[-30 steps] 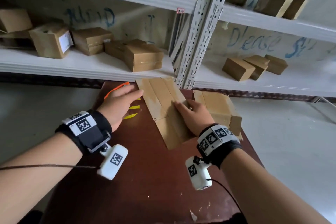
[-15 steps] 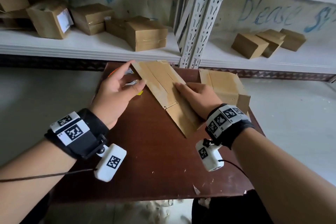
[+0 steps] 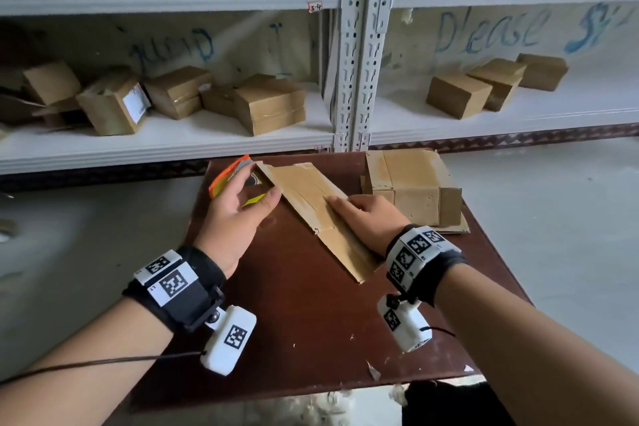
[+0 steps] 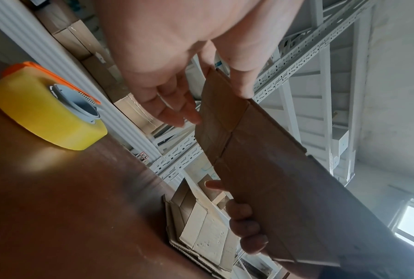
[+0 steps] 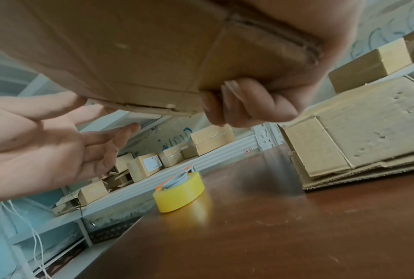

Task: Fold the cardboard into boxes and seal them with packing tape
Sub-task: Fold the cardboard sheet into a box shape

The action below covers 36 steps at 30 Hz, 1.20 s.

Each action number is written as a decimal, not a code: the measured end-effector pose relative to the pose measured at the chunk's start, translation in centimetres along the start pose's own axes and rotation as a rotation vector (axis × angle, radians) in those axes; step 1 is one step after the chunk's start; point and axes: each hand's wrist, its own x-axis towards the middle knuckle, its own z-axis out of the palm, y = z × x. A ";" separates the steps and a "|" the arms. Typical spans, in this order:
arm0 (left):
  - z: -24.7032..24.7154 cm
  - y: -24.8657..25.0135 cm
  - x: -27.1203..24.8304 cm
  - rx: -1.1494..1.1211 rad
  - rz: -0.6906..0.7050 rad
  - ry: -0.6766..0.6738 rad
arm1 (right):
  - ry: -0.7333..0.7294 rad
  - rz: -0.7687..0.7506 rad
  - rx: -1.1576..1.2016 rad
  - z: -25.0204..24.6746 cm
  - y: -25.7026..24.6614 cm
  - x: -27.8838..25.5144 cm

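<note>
Hands: two, both bare, each with a black wrist strap and a white camera pod.
Right hand (image 3: 368,220): fingers curled under the near end of the flat cardboard blank (image 3: 318,209) and thumb over the top, gripping it clear of the table (image 3: 311,322).
Left hand (image 3: 235,214): fingers nearly straight and spread, thumb tip on the blank's far edge; from the left wrist the fingertips sit just beside the underside, contact hard to judge.
Cardboard blank: one, long and creased, running from about 11 o'clock to 5 o'clock over the table's middle.
Packing tape (image 5: 179,191): one yellow roll in an orange dispenser, lying flat on the table at about 11 o'clock, mostly hidden behind the left hand from the head camera.
Flattened cardboard stack (image 3: 411,188): one pile at about 1 o'clock on the table; the number of sheets cannot be counted.
Boxes on left shelf (image 3: 269,107): about five made-up boxes at 10 to 12 o'clock; those at the far left are jumbled and blurred.
Boxes on right shelf (image 3: 498,85): three, at 2 o'clock.
Upper shelf: more boxes, cut off by the top edge, count unclear.
Wall writing: blue lettering behind the shelves, only partly readable.
</note>
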 end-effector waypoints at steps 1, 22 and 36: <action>0.1 0.4 -0.1 0.013 0.004 0.001 | -0.005 -0.001 -0.002 -0.1 -0.2 0.0; 0.1 3.1 -0.1 0.078 0.129 0.123 | -0.147 0.158 0.107 -1.5 -3.7 -3.1; -2.1 1.7 -0.2 0.151 0.145 0.224 | -0.106 0.403 0.878 1.0 -4.1 -0.5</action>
